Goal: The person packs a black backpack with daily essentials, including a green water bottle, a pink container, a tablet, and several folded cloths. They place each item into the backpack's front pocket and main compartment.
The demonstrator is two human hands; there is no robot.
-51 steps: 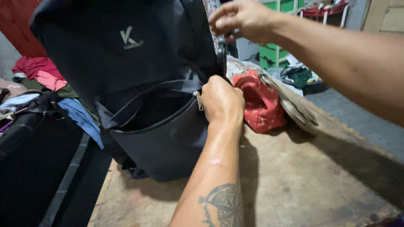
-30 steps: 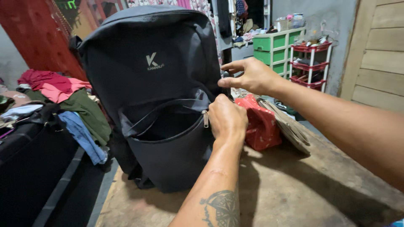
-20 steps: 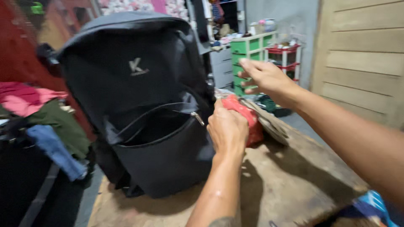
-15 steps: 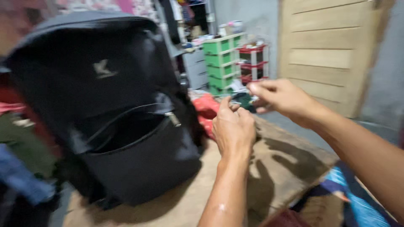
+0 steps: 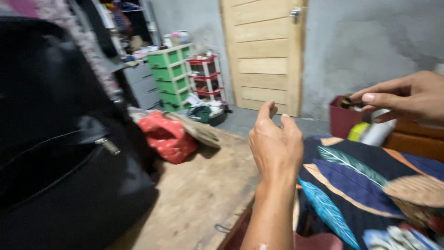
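Two bare hands hover empty: the left hand [image 5: 276, 146], fingers loosely spread, hangs over the wooden tabletop's [image 5: 199, 194] right edge, well right of the black backpack [image 5: 64, 157]; the right hand [image 5: 402, 97] pinches nothing.

Left hand [image 5: 276, 144]: raised upright on a bare forearm rising from the lower edge, back of hand toward the camera, fingers loosely curled and slightly spread, grip empty, touching nothing. Right hand [image 5: 401, 97]: enters from the right edge, higher up, palm down, thumb and forefinger extended leftward and nearly meeting; whether it pinches anything cannot be told.
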